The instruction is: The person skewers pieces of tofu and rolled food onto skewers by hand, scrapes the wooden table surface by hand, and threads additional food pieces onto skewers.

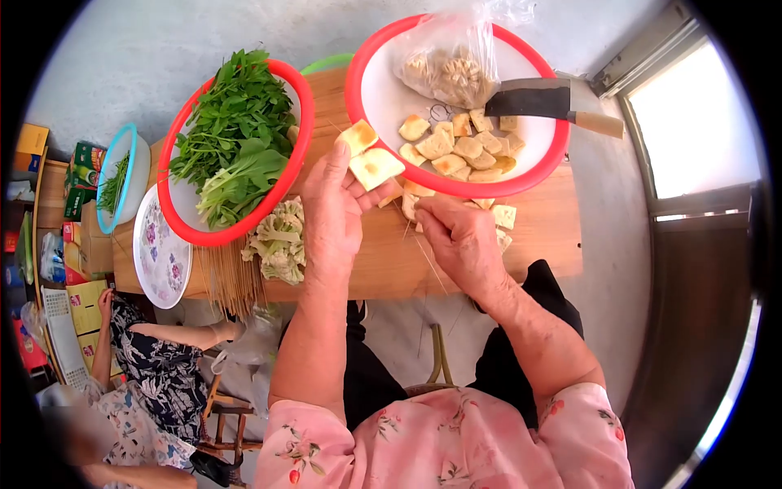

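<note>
My left hand is closed on two pale yellow bread-like pieces with browned patches, one partly over the other, above the wooden table. To its right, my right hand is pinched, with thin sticks by its fingers. More cut pieces lie on the table behind the right hand. Beyond them, a red-rimmed white basin holds many such pieces, a plastic bag and a cleaver resting across its rim.
At left stand a red-rimmed basin of leafy greens, a flowered plate, a bundle of sticks, cauliflower and a blue-rimmed basin. Another person sits at lower left beside stacked boxes.
</note>
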Available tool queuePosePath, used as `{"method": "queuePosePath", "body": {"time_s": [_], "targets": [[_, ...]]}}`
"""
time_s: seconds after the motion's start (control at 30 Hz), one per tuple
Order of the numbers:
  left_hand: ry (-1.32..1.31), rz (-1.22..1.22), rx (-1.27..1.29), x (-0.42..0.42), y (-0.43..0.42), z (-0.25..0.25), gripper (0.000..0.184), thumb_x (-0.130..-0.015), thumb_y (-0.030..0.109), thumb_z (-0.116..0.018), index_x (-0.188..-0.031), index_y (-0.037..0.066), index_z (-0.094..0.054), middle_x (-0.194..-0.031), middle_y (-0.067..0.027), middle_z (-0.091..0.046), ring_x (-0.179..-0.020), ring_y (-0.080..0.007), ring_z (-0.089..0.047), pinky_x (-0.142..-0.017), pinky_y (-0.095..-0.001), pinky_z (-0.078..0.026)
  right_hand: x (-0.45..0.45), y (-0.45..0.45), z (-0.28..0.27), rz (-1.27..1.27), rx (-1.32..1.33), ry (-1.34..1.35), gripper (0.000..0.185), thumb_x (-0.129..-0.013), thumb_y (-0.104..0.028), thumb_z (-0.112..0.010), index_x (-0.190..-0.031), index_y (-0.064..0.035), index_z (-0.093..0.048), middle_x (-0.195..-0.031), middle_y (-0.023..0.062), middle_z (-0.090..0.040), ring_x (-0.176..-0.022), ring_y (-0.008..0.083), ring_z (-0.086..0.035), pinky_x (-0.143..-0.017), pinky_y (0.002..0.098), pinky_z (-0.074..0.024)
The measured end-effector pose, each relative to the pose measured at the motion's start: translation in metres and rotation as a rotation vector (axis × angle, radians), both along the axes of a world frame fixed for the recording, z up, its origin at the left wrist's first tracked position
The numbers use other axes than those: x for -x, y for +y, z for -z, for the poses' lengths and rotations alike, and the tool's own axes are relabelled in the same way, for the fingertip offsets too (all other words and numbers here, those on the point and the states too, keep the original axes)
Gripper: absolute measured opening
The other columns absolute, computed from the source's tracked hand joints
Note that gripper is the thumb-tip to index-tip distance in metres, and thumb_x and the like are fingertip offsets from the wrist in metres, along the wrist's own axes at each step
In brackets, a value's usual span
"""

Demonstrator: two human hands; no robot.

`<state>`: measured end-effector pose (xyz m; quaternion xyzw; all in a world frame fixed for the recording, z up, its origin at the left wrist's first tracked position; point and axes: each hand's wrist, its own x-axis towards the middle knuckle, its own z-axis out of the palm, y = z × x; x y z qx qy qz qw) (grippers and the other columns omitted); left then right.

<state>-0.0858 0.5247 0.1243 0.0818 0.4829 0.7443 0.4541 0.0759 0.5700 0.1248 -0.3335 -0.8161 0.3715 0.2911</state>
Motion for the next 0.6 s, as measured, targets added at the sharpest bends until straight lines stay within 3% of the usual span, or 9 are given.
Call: {"method": "queuePosePath", "body": {"time_s": [0.07, 0.13, 0.17, 0.23, 0.37, 0.6], "targets": [[-0.017, 0.062, -0.012, 0.002, -0.001, 0.005, 0.043, -0.087, 0.033, -0.056, -0.114, 0.0, -0.048, -0.106, -0.0183, -0.059, -0.093, -0.0271, -0.061, -0.074, -0.0386, -0.053, -0.003, 0.005, -0.004, 0.039, 0.023, 0.042, 0.007, -0.079, -0.008, -0.06, -0.081, -0.001, -0.061, -0.063, 0.0168, -0.057, -0.056, 0.0309, -0.058, -0.051, 0.0354, -0.0452], [-0.035, 0.027, 0.016, 0.005, -0.003, 0.006, 0.042, -0.087, 0.032, -0.058, -0.11, -0.002, -0.047, -0.104, -0.0201, -0.059, -0.092, -0.0282, -0.061, -0.075, -0.0382, -0.052, -0.01, 0.011, -0.008, 0.154, 0.062, 0.161, 0.009, -0.081, -0.007, -0.061, -0.086, 0.0006, -0.062, -0.06, 0.013, -0.056, -0.049, 0.0184, -0.055, -0.05, 0.0289, -0.0436], [-0.007, -0.006, 0.025, 0.006, -0.003, 0.006, 0.042, -0.086, 0.031, -0.058, -0.11, -0.002, -0.047, -0.103, -0.0204, -0.059, -0.092, -0.0286, -0.061, -0.076, -0.038, -0.051, -0.015, 0.015, -0.01, 0.157, 0.059, 0.156, 0.009, -0.081, -0.007, -0.061, -0.086, 0.0006, -0.062, -0.06, 0.013, -0.056, -0.049, 0.0184, -0.055, -0.05, 0.0289, -0.0436], [0.017, -0.05, 0.06, 0.008, -0.007, 0.005, 0.038, -0.086, 0.025, -0.059, -0.109, -0.002, -0.047, -0.101, -0.0201, -0.06, -0.09, -0.028, -0.061, -0.078, -0.0368, -0.05, -0.027, 0.018, -0.015, 0.253, 0.132, 0.196, 0.011, -0.082, -0.007, -0.061, -0.09, 0.0015, -0.063, -0.056, 0.0065, -0.053, -0.05, 0.0074, -0.047, -0.049, 0.0238, -0.0405], [0.033, 0.012, 0.102, 0.008, -0.014, 0.007, 0.031, -0.087, 0.02, -0.058, -0.108, -0.002, -0.05, -0.103, -0.019, -0.059, -0.09, -0.0254, -0.061, -0.079, -0.0356, -0.049, -0.053, 0.012, -0.016, 0.336, 0.293, 0.15, 0.014, -0.084, -0.008, -0.059, -0.092, 0.0024, -0.063, -0.059, -0.0016, -0.05, -0.054, 0.0041, -0.044, -0.05, 0.0207, -0.0385], [-0.005, 0.006, 0.085, 0.014, -0.02, 0.009, 0.03, -0.086, 0.018, -0.059, -0.108, -0.001, -0.05, -0.104, -0.0167, -0.059, -0.093, -0.0235, -0.059, -0.081, -0.034, -0.048, -0.098, 0.001, -0.007, 0.624, 0.408, 0.392, 0.018, -0.088, -0.014, -0.057, -0.096, 0.0014, -0.062, -0.061, -0.0022, -0.051, -0.05, 0.0031, -0.041, -0.045, 0.0179, -0.034]]}}
